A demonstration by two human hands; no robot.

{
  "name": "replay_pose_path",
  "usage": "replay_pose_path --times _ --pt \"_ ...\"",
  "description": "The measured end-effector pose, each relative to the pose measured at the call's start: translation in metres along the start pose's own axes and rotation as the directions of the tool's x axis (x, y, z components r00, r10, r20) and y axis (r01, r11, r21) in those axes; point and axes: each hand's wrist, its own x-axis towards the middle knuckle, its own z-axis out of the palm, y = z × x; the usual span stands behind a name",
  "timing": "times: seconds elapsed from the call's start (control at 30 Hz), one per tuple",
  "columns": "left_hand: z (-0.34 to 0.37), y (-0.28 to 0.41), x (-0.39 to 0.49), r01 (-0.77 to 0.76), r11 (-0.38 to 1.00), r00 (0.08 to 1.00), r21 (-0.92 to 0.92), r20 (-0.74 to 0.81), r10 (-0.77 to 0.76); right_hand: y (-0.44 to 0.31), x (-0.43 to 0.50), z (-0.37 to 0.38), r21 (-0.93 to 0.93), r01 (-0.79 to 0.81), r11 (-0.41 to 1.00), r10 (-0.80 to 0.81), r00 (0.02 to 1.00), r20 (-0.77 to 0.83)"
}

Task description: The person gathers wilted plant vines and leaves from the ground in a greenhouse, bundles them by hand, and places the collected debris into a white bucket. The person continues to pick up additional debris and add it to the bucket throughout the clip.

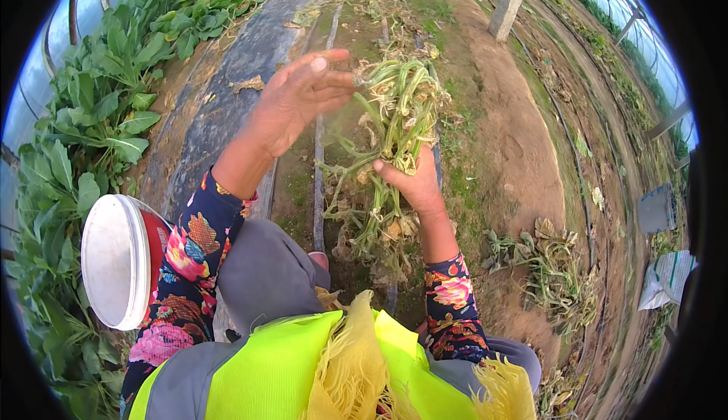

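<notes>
My right hand [418, 184] grips a bundle of withered vine stems [401, 118], with the thumb across their near side. Green and yellowed stems fold over at the bundle's top, while dry, shrivelled leaves [392, 232] hang below the hand. To the left, my left hand [304, 99] is raised with its fingers stretched out, slightly blurred at the wrist. Its fingertips come close to the upper stems; whether they touch cannot be made out. Nothing shows in its palm.
A red bucket with a white lid [116, 261] lies tilted at my left, beside leafy green plants [108, 113]. Black mulch film [227, 79] and drip tape [319, 192] run along the bed. Pulled vines [557, 278] lie on the right. Further off are a concrete post [512, 2] and a white sack [666, 279].
</notes>
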Motion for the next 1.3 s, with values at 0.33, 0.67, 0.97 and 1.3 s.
replay_pose_path --times 0.33,0.67,0.97,1.3 --pt "0.008 -0.044 0.011 -0.534 0.260 0.845 0.804 0.508 0.164 -0.023 0.002 -0.025 0.350 0.293 0.890 -0.214 0.945 -0.247" --pt "0.028 -0.048 0.004 -0.091 0.905 0.853 0.416 0.501 -0.145 -0.053 0.001 -0.006 0.470 0.406 0.784 -0.135 0.850 -0.508" --pt "0.031 -0.066 0.001 -0.201 0.864 0.854 0.461 0.515 -0.076 -0.070 0.008 0.016 0.559 0.472 0.682 -0.154 0.840 -0.521" --pt "0.031 -0.084 0.001 -0.136 0.850 0.961 0.510 0.275 -0.011 -0.060 0.031 0.020 0.725 0.361 0.586 -0.078 0.916 -0.393"
